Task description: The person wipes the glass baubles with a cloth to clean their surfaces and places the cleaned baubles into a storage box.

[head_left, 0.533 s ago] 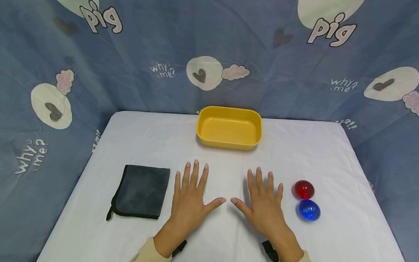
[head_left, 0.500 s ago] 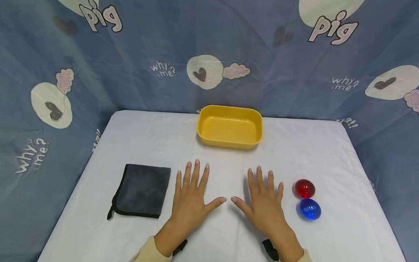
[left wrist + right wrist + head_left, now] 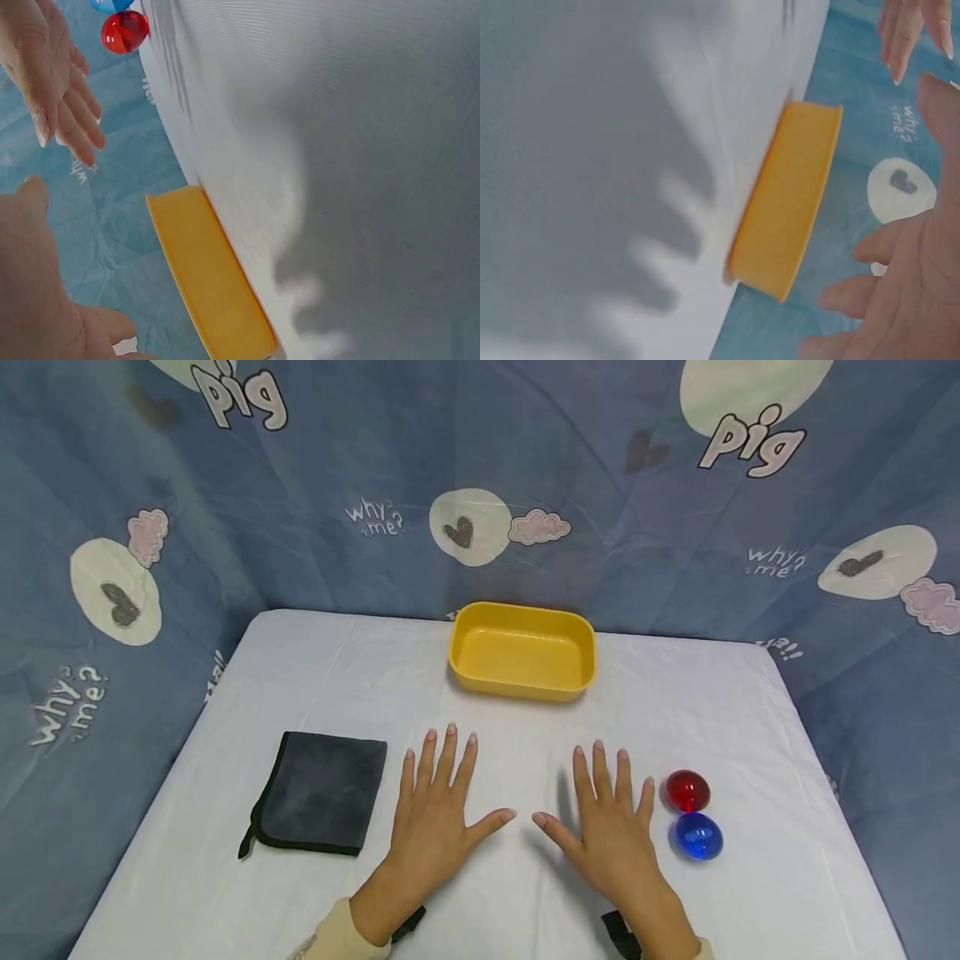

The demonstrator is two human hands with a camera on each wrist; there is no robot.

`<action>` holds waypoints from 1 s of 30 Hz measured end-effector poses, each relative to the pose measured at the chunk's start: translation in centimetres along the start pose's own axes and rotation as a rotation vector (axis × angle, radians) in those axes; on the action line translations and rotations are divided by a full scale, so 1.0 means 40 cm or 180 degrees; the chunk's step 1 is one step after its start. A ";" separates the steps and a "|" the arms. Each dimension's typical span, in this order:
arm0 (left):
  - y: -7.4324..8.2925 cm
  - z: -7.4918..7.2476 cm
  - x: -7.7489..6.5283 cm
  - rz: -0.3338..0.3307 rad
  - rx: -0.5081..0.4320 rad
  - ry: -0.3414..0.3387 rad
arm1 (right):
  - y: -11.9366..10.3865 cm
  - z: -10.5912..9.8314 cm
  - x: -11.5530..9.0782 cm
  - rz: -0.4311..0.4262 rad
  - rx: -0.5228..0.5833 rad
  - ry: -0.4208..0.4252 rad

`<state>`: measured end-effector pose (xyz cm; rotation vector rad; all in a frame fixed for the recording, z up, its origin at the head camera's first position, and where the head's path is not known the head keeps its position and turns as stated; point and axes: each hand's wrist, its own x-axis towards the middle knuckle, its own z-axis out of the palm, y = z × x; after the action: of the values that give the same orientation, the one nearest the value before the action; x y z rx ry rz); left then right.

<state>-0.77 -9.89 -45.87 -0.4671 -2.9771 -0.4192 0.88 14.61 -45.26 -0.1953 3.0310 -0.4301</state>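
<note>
My left hand (image 3: 432, 831) hovers over the white table with its fingers spread and straight, holding nothing. To its left lies a dark grey square cloth (image 3: 322, 793) with black edging and a small loop at one corner. My right hand (image 3: 611, 843), likewise spread and straight, hovers to the right with nothing in it. Just right of its fingers sit a red ball (image 3: 687, 791) and a blue ball (image 3: 698, 837), glassy and side by side. Beyond both hands stands a yellow rectangular tub (image 3: 522, 652); the head view shows nothing inside it. Both wrist views show the tub from the side.
A white cloth covers the table (image 3: 360, 677). Blue printed fabric (image 3: 315, 477) hangs behind it and along both sides. The tub stands near the table's back edge. Each wrist carries a black strap, partly hidden.
The head view has shifted slightly, so the balls and cloth appear a little further left. Both hands stay spread in nearly the same places.
</note>
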 end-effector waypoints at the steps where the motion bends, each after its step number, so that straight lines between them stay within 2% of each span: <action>1: 0.000 -0.001 -0.001 -0.0002 0.0001 -0.0001 | 0.000 -0.002 -0.001 0.0001 -0.0001 0.0014; 12: 0.002 -0.015 -0.007 -0.0022 0.0048 0.0077 | 0.009 -0.025 -0.016 0.0050 -0.0043 0.0138; 20: -0.002 -0.017 -0.007 -0.0201 -0.0121 0.0063 | 0.023 -0.062 -0.033 0.0203 0.0032 0.0143; 26: -0.019 -0.018 -0.010 -0.0389 -0.0115 0.0051 | 0.045 -0.091 -0.054 0.0315 0.0147 0.0149; 30: -0.035 -0.016 -0.011 -0.0497 -0.0131 0.0103 | 0.066 -0.100 -0.070 0.0320 0.0203 0.0276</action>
<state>-0.76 -11.47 -45.69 -0.2296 -2.9892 -0.4976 2.97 18.60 -42.04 -0.0208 3.0884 -0.5396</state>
